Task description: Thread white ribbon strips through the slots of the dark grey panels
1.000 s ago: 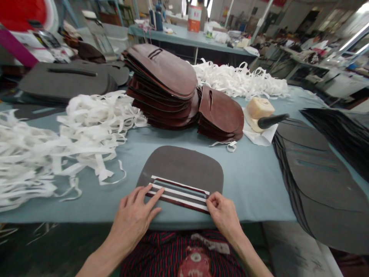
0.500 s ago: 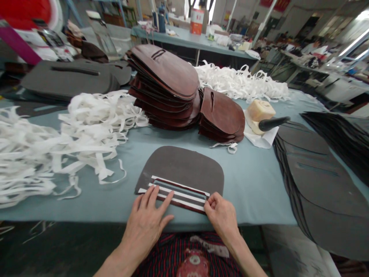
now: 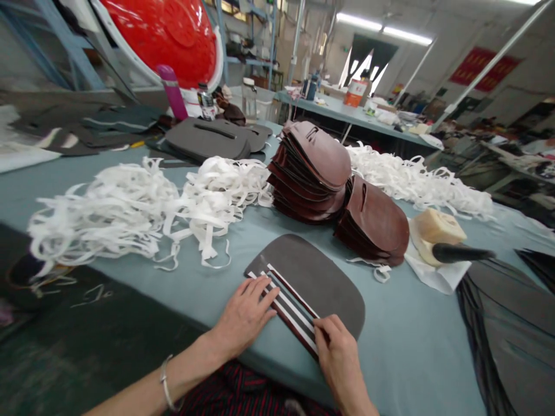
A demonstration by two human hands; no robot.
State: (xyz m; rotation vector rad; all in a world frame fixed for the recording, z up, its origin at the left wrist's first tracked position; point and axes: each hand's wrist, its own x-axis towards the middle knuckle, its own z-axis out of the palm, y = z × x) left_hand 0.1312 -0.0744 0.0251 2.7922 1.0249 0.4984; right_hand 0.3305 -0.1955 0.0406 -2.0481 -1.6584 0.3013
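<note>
A grey rounded leather panel (image 3: 321,277) lies flat near the table's front edge, with a long slot in it. White strips (image 3: 299,314) run along the slot and the front edge, beside dark red edging. My left hand (image 3: 247,312) rests flat on the left end of the strips, fingers stretched out. At their right end my right hand (image 3: 340,352) is closed, thumb and forefinger pinched at the panel. Anything between those fingertips is hidden.
Tangled white strips (image 3: 117,208) lie at left, with another heap (image 3: 425,179) behind. Stacked brown leather panels (image 3: 321,156) stand at the back, a smaller stack (image 3: 377,219) beside them. A yellowish block (image 3: 440,225) and black handle (image 3: 462,253) sit at right, near grey panels (image 3: 511,323).
The view has swung left and tilted, so the scene appears shifted right and rotated. Both hands keep nearly the same places on the panel.
</note>
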